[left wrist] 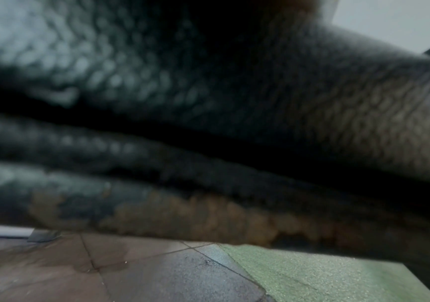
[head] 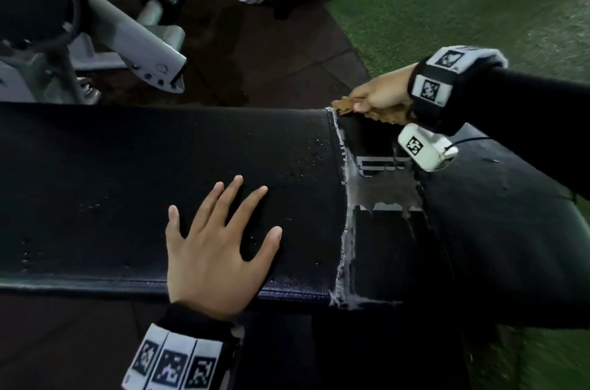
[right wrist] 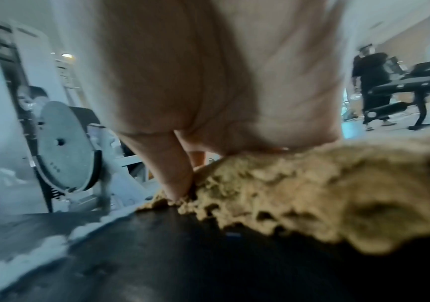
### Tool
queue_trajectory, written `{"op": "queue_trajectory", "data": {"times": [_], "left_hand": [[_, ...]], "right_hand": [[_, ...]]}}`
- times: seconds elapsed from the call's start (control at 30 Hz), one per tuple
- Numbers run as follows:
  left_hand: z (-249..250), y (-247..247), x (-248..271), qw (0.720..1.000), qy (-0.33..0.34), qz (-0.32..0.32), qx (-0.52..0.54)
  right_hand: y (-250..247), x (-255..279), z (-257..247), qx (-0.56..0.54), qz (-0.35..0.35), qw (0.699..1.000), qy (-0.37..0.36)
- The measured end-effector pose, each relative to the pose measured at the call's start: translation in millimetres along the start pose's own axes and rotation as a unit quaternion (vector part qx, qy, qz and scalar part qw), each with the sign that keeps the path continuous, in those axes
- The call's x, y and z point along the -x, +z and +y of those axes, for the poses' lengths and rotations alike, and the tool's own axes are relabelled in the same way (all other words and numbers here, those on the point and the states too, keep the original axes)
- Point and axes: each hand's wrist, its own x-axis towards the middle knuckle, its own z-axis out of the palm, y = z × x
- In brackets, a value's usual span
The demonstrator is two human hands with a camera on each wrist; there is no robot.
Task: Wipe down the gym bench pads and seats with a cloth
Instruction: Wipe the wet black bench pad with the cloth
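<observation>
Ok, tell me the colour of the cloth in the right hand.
Tan-brown cloth; the right wrist view shows it best.

Left wrist view blurred by close bench pad (left wrist: 208,102); cloth (head: 376,112) largely hidden under right hand (head: 380,93).

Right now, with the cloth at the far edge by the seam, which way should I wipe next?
Probably draw the cloth toward you along the frayed seam: the right hand holds it at the far edge, and the left hand lies flat on the droplet-speckled pad.
</observation>
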Motion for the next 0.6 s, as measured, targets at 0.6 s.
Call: {"op": "queue_trajectory", "data": {"times": [0.6], "left_hand": [[-1,3,0,1.000,0.007,0.016,0.004]], "right_hand": [[3,14,-37,0.143,0.071,0.987,-0.034]]}}
